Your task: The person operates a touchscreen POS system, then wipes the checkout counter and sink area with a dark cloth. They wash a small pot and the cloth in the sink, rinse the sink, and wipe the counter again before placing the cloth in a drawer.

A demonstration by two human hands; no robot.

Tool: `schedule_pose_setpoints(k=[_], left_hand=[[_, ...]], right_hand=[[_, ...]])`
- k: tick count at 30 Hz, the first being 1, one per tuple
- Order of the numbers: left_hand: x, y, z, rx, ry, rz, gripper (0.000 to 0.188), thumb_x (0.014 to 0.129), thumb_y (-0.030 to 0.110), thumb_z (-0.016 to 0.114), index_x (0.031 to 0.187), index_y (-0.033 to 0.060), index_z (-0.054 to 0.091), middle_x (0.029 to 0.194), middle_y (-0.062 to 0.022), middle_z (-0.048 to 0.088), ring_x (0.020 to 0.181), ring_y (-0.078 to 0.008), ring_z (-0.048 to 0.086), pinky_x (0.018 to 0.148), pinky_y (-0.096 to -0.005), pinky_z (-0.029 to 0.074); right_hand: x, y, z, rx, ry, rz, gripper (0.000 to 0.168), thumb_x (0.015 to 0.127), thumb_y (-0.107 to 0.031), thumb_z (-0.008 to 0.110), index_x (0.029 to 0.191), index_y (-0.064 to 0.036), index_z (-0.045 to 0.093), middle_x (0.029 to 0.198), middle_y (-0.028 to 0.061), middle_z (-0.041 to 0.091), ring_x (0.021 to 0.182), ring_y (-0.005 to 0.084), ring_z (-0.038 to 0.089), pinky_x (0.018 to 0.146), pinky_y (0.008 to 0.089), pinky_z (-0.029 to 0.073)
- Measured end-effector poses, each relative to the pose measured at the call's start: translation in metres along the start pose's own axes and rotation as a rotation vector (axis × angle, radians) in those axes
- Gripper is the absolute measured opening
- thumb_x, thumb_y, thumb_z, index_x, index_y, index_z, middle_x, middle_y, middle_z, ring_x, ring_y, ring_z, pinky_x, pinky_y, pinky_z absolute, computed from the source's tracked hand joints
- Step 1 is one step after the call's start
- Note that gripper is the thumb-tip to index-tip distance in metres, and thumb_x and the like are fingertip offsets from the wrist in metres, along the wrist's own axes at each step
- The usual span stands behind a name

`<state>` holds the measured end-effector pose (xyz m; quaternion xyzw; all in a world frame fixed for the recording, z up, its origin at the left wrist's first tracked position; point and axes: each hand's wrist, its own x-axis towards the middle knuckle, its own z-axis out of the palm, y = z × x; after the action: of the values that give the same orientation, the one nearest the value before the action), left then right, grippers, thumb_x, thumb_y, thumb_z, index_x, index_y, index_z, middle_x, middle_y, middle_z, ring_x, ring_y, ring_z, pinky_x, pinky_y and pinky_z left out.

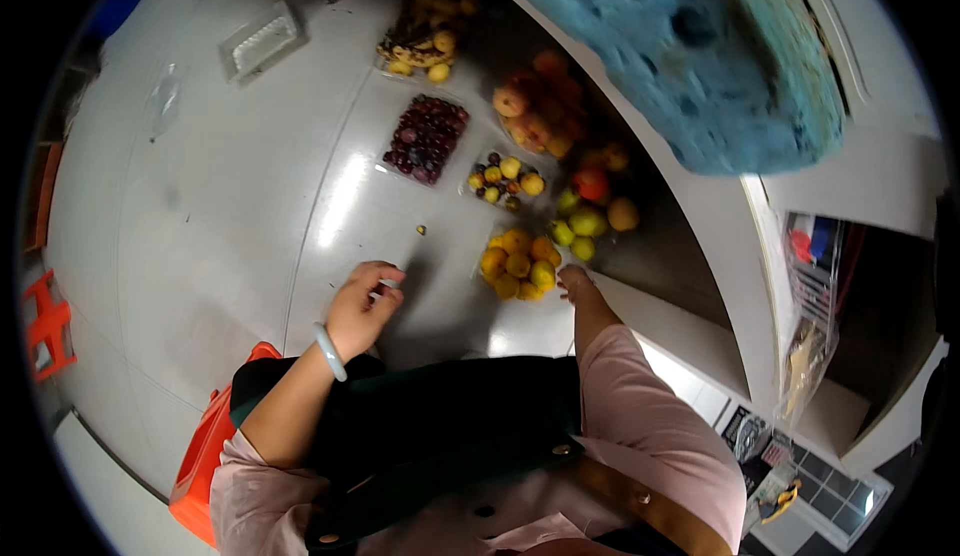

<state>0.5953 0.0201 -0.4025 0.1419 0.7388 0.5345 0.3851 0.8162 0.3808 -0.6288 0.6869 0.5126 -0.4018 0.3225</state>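
Observation:
My left hand (pixel 365 303), a pale bangle on its wrist, hovers with curled fingers over the grey floor; whether it holds anything small cannot be told. My right hand (pixel 574 283) is beside a clear tray of orange citrus fruit (pixel 517 265), partly in shade, its fingertips near the fruit. Green and red fruit (pixel 587 220) lie just beyond it. Farther off are a tray of mixed small fruit (pixel 506 178), a tray of dark red grapes or cherries (pixel 426 139), peach-like fruit (pixel 536 109) and a tray with bananas and yellow fruit (pixel 420 49). A tiny yellow-green piece (pixel 421 230) lies on the floor.
An empty clear plastic tray (pixel 262 42) and a crumpled clear plastic piece (pixel 166 102) lie at the upper left. An orange plastic stool (pixel 201 473) is beneath me, another (pixel 49 325) at the far left. A white counter with a blue mottled object (pixel 690 53) overhangs the right.

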Motion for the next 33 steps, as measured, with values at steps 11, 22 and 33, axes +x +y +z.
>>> schedule_pose_setpoints(k=[11, 22, 33], left_hand=[[0.013, -0.005, 0.002, 0.103, -0.161, -0.115, 0.023, 0.08, 0.01, 0.054, 0.102, 0.0029, 0.054, 0.098, -0.0093, 0.051, 0.078, -0.0136, 0.053, 0.07, -0.0248, 0.043], [0.009, -0.003, -0.008, 0.042, -0.139, -0.181, 0.025, 0.081, 0.014, 0.053, 0.104, 0.0029, 0.054, 0.09, -0.0051, 0.057, 0.08, -0.0117, 0.052, 0.073, -0.0241, 0.043], [0.009, -0.003, -0.015, 0.025, -0.13, -0.075, 0.026, 0.08, 0.013, 0.053, 0.104, 0.0017, 0.054, 0.091, -0.0066, 0.057, 0.08, -0.0125, 0.053, 0.073, -0.0245, 0.043]], right_hand=[[-0.013, 0.002, 0.011, 0.165, -0.01, 0.069, 0.025, 0.082, -0.029, 0.049, 0.099, -0.012, 0.048, 0.087, 0.0006, 0.047, 0.059, 0.0134, 0.041, 0.055, 0.0367, 0.037], [-0.028, -0.028, 0.058, 0.317, -0.066, 0.081, 0.024, 0.089, -0.024, 0.039, 0.075, -0.007, 0.046, 0.052, 0.003, 0.038, 0.039, 0.0159, 0.035, 0.041, 0.0315, 0.03], [-0.079, -0.11, 0.059, 0.076, -0.109, -0.295, 0.026, 0.085, -0.024, 0.048, 0.097, -0.002, 0.051, 0.081, 0.0073, 0.056, 0.064, 0.0161, 0.054, 0.058, 0.0343, 0.044]])
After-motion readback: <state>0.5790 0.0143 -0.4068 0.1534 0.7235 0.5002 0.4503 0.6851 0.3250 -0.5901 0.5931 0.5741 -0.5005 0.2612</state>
